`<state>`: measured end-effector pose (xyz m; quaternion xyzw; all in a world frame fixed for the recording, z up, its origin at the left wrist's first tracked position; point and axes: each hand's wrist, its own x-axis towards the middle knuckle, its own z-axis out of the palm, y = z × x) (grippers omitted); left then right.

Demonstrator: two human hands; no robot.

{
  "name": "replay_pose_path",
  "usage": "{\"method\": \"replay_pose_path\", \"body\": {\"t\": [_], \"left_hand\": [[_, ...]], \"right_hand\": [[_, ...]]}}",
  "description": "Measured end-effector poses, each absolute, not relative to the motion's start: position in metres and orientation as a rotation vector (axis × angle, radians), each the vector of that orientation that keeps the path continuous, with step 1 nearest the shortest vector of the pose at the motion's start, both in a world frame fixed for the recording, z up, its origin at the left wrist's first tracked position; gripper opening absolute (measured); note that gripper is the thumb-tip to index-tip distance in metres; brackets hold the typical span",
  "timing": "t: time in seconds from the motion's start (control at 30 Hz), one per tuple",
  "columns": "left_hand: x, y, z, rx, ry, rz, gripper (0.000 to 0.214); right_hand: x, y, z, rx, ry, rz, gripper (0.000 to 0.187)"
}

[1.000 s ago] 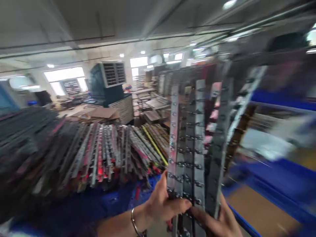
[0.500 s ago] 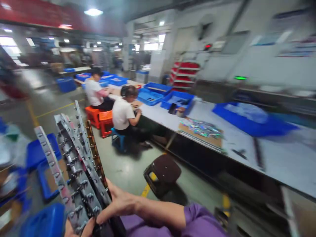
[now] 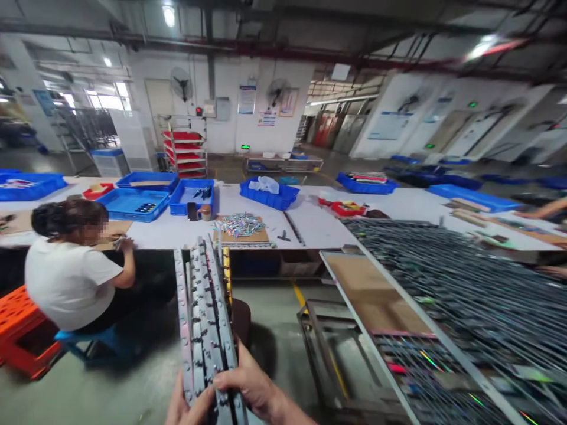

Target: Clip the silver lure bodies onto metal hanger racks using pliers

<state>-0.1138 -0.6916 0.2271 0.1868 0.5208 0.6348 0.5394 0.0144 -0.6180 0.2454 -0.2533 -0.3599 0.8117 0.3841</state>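
Observation:
A bundle of long metal strips point(image 3: 206, 330) with small knobs along their faces stands nearly upright in front of me. Most of the strips are silver-grey, and one at the right side is yellow. My left hand point(image 3: 188, 404) is wrapped round the bundle's lower left side, partly cut off by the bottom edge. My right hand point(image 3: 252, 381) grips the same bundle from the right, its thumb lying across the front. Both hands are closed on the strips, whose lower ends are out of view.
Ahead runs a long white table point(image 3: 312, 221) with blue trays point(image 3: 190, 198) and a pile of small shiny pieces point(image 3: 239, 225). A person point(image 3: 73, 271) sits at left on a blue stool point(image 3: 95, 342). Racks of thin dark rods point(image 3: 456, 277) fill the right. A brown stool point(image 3: 241, 321) stands behind the strips.
My view has swung to the right, bringing the rod racks into sight. The bundle, still in both hands, now stands more upright and nearer the middle of the view.

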Motion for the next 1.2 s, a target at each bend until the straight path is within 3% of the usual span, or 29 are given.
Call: {"method": "replay_pose_path", "body": {"t": [0.2,0.33,0.77,1.0,1.2], "left_hand": [[-0.056,-0.557,0.225,0.656,1.028,1.295,0.068],[0.009,-0.457,0.215,0.744,0.935,1.242,0.060],[0.183,-0.206,0.176,0.736,0.888,1.217,0.062],[0.268,-0.071,0.133,0.683,0.793,1.110,0.071],[0.328,0.036,0.060,0.699,0.761,1.025,0.072]], "right_hand": [[0.087,-0.518,0.220,-0.892,-0.781,1.897,0.066],[0.157,-0.424,0.217,-0.985,-0.800,1.801,0.064],[0.332,-0.185,0.205,-1.319,-0.879,1.570,0.052],[0.416,-0.058,0.176,-1.531,-0.931,1.475,0.055],[0.468,0.053,0.131,-1.689,-1.051,1.455,0.068]]}}
